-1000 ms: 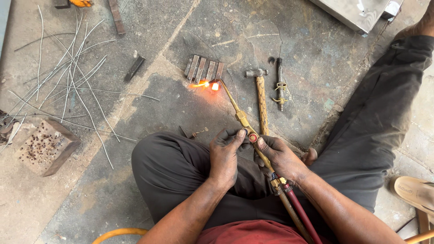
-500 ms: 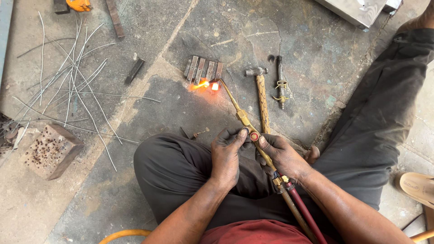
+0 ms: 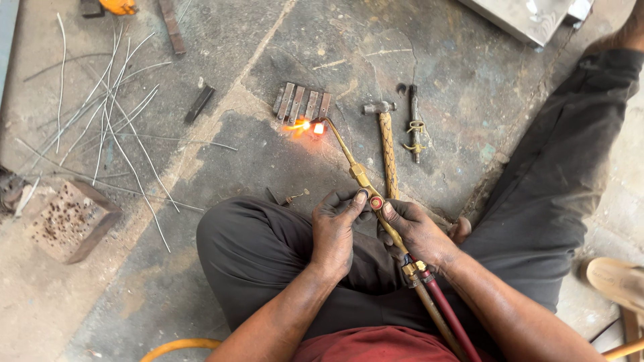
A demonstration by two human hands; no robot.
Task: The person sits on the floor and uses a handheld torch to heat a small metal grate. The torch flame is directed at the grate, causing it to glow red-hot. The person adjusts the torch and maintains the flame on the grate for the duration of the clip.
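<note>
I sit cross-legged on a concrete floor holding a brass gas torch (image 3: 355, 171). My right hand (image 3: 419, 231) grips the torch handle, with red and tan hoses (image 3: 446, 322) trailing back past my wrist. My left hand (image 3: 335, 228) rests beside it, fingertips on the red valve knob (image 3: 376, 202). The torch tip burns with an orange flame (image 3: 307, 126) at the near edge of a row of several flat metal strips (image 3: 302, 102) lying on the floor.
A hammer (image 3: 386, 144) with a wrapped handle and a small metal tool (image 3: 414, 124) lie right of the torch. Thin wire rods (image 3: 107, 127) are scattered at left, near a perforated block (image 3: 70, 221). A sandal (image 3: 617, 281) sits far right.
The view has shifted slightly. My left fingers have moved closer onto the valve knob; the flame stays at the strips.
</note>
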